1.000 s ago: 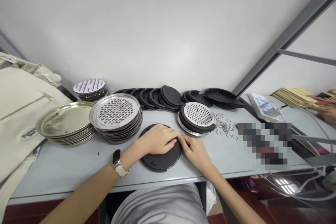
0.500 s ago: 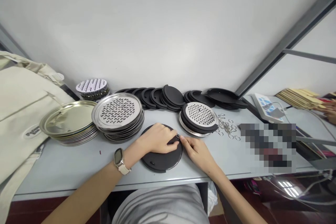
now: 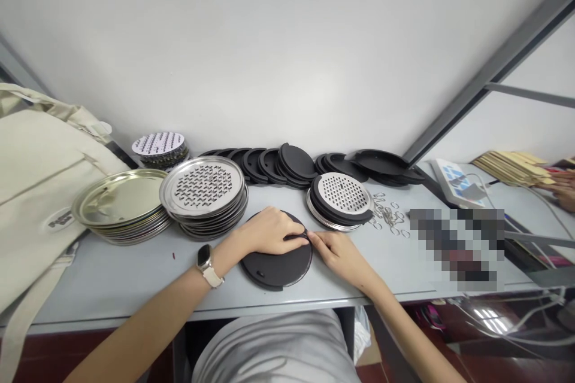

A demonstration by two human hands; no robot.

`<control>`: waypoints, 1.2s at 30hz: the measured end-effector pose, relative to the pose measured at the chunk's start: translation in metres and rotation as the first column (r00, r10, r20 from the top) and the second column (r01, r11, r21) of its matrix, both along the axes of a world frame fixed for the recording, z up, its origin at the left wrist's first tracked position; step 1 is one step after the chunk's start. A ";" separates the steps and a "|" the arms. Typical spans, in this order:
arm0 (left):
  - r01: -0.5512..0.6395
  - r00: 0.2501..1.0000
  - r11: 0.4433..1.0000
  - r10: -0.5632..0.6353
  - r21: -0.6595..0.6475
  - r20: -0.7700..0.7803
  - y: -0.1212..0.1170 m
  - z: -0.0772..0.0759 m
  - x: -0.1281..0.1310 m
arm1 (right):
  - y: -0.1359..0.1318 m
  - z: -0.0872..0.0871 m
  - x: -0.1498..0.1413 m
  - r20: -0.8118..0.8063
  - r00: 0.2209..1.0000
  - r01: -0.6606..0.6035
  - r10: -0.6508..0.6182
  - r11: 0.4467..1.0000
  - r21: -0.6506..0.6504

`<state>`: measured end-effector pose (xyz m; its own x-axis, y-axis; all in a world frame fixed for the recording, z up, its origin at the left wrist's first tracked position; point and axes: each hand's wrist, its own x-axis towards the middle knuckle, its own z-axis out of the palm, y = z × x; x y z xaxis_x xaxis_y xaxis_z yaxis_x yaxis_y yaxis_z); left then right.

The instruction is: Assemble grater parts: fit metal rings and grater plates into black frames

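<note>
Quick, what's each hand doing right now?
Left hand: closed, pressing the black disc.
Right hand: fingertips pinching at its rim; anything held cannot be told.

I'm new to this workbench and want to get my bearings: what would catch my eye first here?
Your eye would likely go first to the left hand and right hand, meeting at the edge of a black round disc near the front of the table. Behind them, to the left, sits a stack of perforated steel plates. A row of black round pieces runs along the back, with small metal rings scattered to the right.

Head cam aims fwd/down, hands point(image 3: 269, 234) prob. near.
</note>
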<state>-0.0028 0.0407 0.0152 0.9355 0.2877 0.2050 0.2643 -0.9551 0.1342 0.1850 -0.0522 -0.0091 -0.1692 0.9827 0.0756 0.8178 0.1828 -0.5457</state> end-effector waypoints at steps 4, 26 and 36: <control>0.014 1.000 1.000 -0.014 -0.023 0.008 0.002 -0.002 0.001 | 0.001 0.000 0.003 0.016 0.999 -0.036 0.036 0.999 -0.016; 0.045 0.996 0.970 -0.026 -0.238 0.083 0.000 0.002 0.002 | 0.004 -0.004 0.007 -0.021 0.997 -0.079 0.078 0.995 -0.059; 0.059 0.985 0.925 0.008 -0.375 0.174 0.003 -0.003 0.002 | 0.000 -0.003 0.006 -0.040 0.997 -0.068 0.066 0.997 -0.048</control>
<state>-0.0006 0.0441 0.0124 0.9045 0.3513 0.2417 0.1819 -0.8306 0.5264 0.1907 -0.0522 -0.0122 -0.2327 0.9719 0.0352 0.7831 0.2087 -0.5858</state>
